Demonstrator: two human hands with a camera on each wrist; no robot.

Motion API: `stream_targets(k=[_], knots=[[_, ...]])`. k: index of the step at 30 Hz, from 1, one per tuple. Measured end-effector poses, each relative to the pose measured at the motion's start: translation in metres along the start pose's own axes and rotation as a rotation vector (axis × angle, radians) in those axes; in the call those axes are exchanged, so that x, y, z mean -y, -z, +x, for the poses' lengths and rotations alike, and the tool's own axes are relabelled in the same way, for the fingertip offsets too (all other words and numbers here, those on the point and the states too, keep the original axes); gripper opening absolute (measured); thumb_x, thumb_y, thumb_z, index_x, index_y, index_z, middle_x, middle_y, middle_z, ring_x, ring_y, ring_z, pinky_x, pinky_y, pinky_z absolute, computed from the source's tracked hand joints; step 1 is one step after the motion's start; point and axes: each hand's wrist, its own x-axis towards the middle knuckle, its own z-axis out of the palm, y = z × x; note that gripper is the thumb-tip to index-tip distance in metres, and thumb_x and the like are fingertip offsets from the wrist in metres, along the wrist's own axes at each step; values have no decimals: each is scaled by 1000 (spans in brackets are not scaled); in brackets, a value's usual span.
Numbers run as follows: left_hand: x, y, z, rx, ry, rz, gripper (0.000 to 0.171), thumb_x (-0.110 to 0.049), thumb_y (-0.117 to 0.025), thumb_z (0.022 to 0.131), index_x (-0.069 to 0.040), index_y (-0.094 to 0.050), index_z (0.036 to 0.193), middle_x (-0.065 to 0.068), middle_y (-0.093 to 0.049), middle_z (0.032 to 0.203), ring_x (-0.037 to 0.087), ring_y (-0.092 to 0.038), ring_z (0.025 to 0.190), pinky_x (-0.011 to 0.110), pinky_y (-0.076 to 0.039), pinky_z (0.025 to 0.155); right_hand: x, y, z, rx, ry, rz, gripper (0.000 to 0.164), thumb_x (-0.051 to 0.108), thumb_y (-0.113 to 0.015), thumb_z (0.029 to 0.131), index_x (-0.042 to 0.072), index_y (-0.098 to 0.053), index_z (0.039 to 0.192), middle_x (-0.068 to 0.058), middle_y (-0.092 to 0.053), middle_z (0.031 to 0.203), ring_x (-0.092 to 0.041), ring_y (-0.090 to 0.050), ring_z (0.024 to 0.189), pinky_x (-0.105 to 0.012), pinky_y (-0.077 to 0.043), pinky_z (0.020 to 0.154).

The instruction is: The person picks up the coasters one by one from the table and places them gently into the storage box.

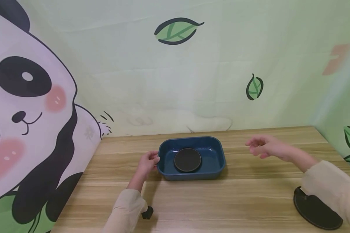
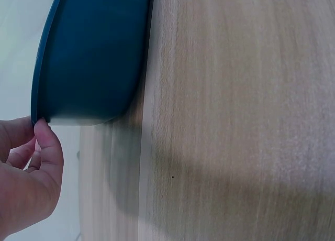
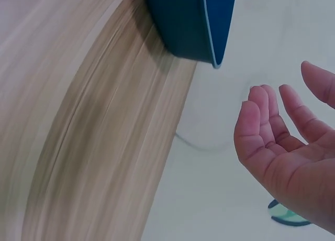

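Observation:
A deep blue rectangular dish (image 1: 217, 174) with rounded corners sits on the wooden table, and a round black disc (image 1: 188, 160) lies inside it. My left hand (image 1: 147, 163) pinches the dish's left rim between thumb and fingers; the left wrist view shows this grip on the blue dish (image 2: 94, 57) up close. To the right of the dish, my right hand (image 1: 266, 147) hovers above the table, apart from it. Its fingers are loosely bent with nothing between them, as the right wrist view also shows beside the dish (image 3: 183, 26).
On the right of the wooden table (image 1: 221, 207) lies another flat black round piece (image 1: 315, 210), partly hidden by the right sleeve. A small black object (image 1: 147, 212) shows beside the left sleeve. Behind the table hangs a pale green cloth (image 1: 128, 64) printed with a panda and leaves.

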Motion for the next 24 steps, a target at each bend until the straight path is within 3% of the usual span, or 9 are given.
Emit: stream_targets(k=[16, 24], knots=[[-1, 0, 0, 4, 7, -11, 30, -4, -51, 87, 0, -51, 116, 14, -53, 103, 22, -55, 84, 27, -45, 62, -44, 25, -30, -1, 2, -33, 50, 18, -53, 87, -11, -35, 124, -4, -53, 103, -5, -53, 89, -34, -45, 74], [-1, 0, -1, 3, 4, -15, 29, -3, -52, 86, 2, -51, 115, 12, -53, 99, 20, -55, 80, 28, -45, 61, -61, 28, -43, -30, -7, -86, 51, 15, -53, 87, -13, -35, 124, -10, -52, 102, 0, -51, 85, -30, -46, 67]])
